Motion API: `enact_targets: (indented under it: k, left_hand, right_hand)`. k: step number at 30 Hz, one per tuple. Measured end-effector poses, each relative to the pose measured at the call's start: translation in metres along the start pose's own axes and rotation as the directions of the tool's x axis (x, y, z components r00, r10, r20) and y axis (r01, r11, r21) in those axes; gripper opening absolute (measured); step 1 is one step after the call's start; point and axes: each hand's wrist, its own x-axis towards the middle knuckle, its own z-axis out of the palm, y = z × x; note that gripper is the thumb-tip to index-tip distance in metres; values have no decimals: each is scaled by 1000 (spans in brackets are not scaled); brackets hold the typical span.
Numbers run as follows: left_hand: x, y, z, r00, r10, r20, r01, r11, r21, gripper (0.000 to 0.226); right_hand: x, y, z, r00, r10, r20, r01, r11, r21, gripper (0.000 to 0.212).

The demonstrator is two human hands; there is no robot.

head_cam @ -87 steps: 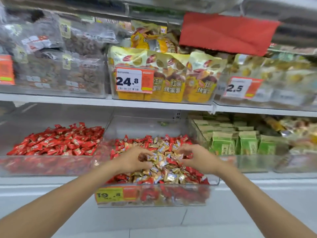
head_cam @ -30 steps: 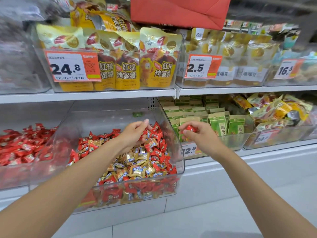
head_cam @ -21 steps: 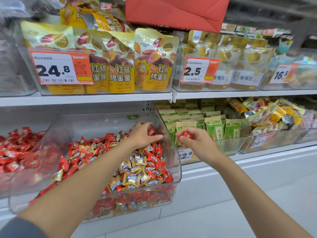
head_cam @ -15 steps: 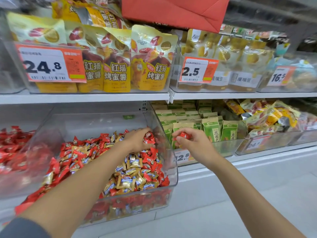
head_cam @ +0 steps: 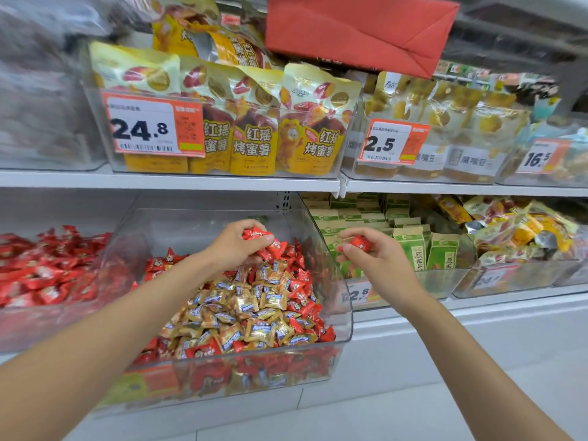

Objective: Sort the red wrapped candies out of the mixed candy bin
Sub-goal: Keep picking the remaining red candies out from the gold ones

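A clear mixed candy bin (head_cam: 345,316) on the lower shelf holds gold wrapped candies (head_cam: 254,313) heaped in the middle, with red wrapped candies (head_cam: 300,289) along the right and back. My left hand (head_cam: 237,245) is inside the bin at its far right and grips red candies (head_cam: 259,235) lifted just above the pile. Off the bin's right rim, in front of the green packets, my right hand (head_cam: 378,259) pinches one red candy (head_cam: 359,242) between thumb and fingers.
Left of the mixed bin stands a clear bin of red candies (head_cam: 41,272) only. To the right are a bin of green packets (head_cam: 410,246) and a bin of mixed snack bags (head_cam: 521,233). The upper shelf (head_cam: 171,179) with yellow pouches overhangs the bins.
My left hand has closed on red candies at the bin's far right and lifted them slightly. My right hand stays off the bin's right side, still holding its red candy. The view shifted left.
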Motion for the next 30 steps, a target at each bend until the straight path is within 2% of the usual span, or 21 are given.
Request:
enact_targets:
  k: [4,6,9,13,15,18,22,24,27,30]
  left_hand:
    - [-34,-2,-25,999,-43,-3,43,996,-72,8]
    - [-50,-6,-37,997,-59,-44,55,995,-89,8]
    - [-70,-12,-55,982,-53,-182,35,994,-100,9]
    - [-80,-18,-79,912,-63,-406,10,991,-130,10]
    - [-82,-19,-86,877,-97,-471,16,985,-172,13]
    - [-83,-19,-87,872,-134,-471,25,973,-230,12]
    - [-89,-18,-86,889,-138,-437,29,969,-247,17]
    - [-91,-16,-86,893,-134,-430,28,970,-243,20]
    - [-94,-16,-85,897,-122,-424,21,972,-234,22]
    - [-96,-16,-84,905,-112,-411,36,981,-188,20]
  right_hand:
    - [1,-18,24,999,-3,43,-1,996,90,19]
    - [2,-22,41,992,14,125,-17,999,27,21]
    - [8,-21,66,974,48,222,-22,993,-117,24]
    - [24,-10,94,965,93,246,-31,969,-243,25]
    - [34,-6,108,963,93,254,-7,947,-321,25]
    - [47,4,130,943,119,310,31,898,-439,33]
    - [54,20,153,854,210,476,163,760,-629,52]
    - [56,22,154,859,193,474,135,807,-575,44]
    - [58,13,145,889,171,425,6,923,-384,18]
    - [58,3,133,901,182,395,-53,948,-314,21]
